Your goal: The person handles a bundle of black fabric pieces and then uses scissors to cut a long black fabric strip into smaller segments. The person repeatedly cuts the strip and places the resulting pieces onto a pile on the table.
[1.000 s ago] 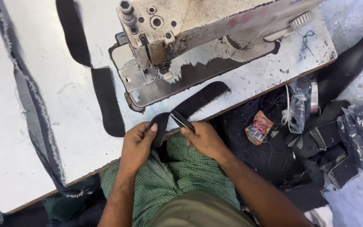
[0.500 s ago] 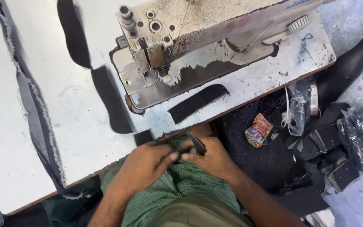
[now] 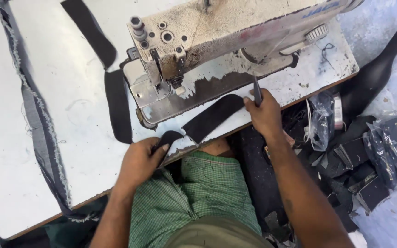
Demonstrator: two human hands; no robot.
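My left hand [image 3: 139, 161] pinches the near end of a curved black fabric strip [image 3: 210, 117] at the table's front edge. The strip runs up to the right across the white table [image 3: 70, 115], in front of the sewing machine [image 3: 217, 41]. My right hand [image 3: 265, 112] rests on the strip's far end and grips a small dark metal tool [image 3: 257, 92] that points up toward the machine's base. The needle and presser foot [image 3: 175, 80] stand left of the strip, apart from it.
Other long black strips [image 3: 116, 110] lie left of the machine. A frayed grey denim band [image 3: 33, 115] runs down the table's left side. To the right, below the table, are black pieces [image 3: 354, 160] and clear plastic bags [image 3: 320, 121]. My green checked garment [image 3: 194, 202] is below.
Both hands have come up from my lap to the table. The right hand moved right and forward with the tool; the left now holds the strip's near end on the table edge.
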